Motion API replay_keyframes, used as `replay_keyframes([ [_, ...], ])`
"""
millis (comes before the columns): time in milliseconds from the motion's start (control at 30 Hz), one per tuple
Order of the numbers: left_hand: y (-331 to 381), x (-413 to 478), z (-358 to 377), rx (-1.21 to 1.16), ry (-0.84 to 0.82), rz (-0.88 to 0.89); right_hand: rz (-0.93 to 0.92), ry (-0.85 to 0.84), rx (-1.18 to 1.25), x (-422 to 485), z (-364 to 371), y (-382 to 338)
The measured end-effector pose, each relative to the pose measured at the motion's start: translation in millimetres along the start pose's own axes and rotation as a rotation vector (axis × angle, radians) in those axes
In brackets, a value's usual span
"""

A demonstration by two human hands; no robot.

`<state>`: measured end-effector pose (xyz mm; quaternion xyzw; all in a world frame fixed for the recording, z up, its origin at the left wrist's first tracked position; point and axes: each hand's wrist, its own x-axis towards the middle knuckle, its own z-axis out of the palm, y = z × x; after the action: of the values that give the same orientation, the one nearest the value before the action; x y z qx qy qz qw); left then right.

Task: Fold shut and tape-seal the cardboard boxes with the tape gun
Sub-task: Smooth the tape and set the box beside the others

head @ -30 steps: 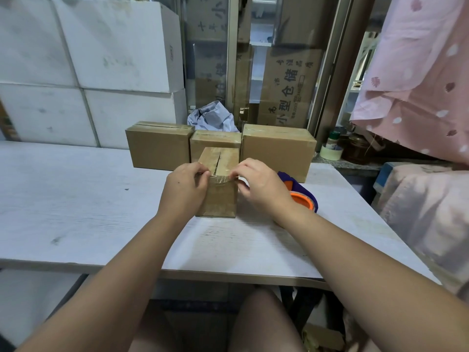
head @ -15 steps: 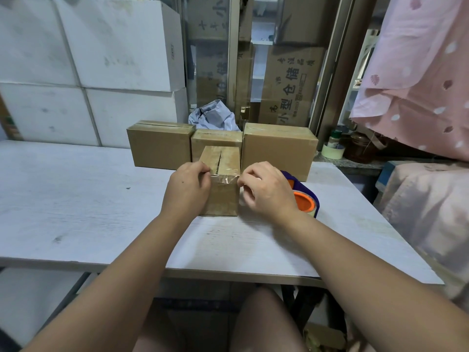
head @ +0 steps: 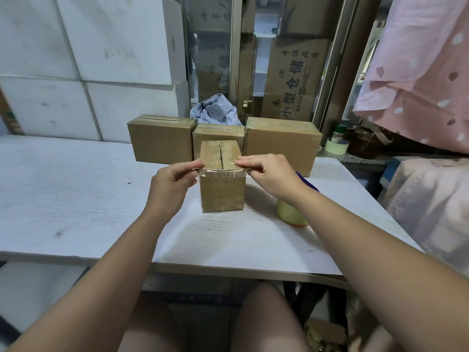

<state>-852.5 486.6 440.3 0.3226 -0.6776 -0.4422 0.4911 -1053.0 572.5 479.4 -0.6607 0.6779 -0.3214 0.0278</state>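
The small brown cardboard box (head: 222,185) stands on the white wooden table (head: 76,199) with its flaps folded. A clear tape strip (head: 222,173) lies over its near upper edge. The left hand (head: 172,181) pinches the box's upper left corner and the right hand (head: 269,177) its upper right corner; I think they are pressing down the tape ends. Behind this box, three bigger brown cardboard boxes (head: 162,139) look sealed. The tape gun with a yellow roll (head: 291,213) lies just to its right, and no hand holds it.

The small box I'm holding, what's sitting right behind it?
A row of three cardboard boxes: the left box, the middle box, the right box. The small box covers the middle one's lower front, so whether they touch is hidden.
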Motion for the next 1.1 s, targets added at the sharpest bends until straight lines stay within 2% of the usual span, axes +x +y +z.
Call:
replay_keyframes([
  [300, 3.9, 2.5, -1.1, 0.075, -0.021, 0.052, 0.006, -0.105, 0.029, 2.5, -7.7, 9.9],
  [500, 4.2, 2.5, 0.3, 0.165, -0.009, 0.099, 0.023, -0.045, 0.048, 1.4, -2.2, 10.4],
  [767, 3.9, 0.0, 7.8, 0.242, 0.016, 0.189, 0.104, 0.007, 0.209, -2.8, 2.6, 7.7],
  [1100, 2.6, 3.4, 11.5, 0.212, -0.039, 0.138, 0.144, 0.004, 0.340, -2.1, 6.3, 10.9],
])
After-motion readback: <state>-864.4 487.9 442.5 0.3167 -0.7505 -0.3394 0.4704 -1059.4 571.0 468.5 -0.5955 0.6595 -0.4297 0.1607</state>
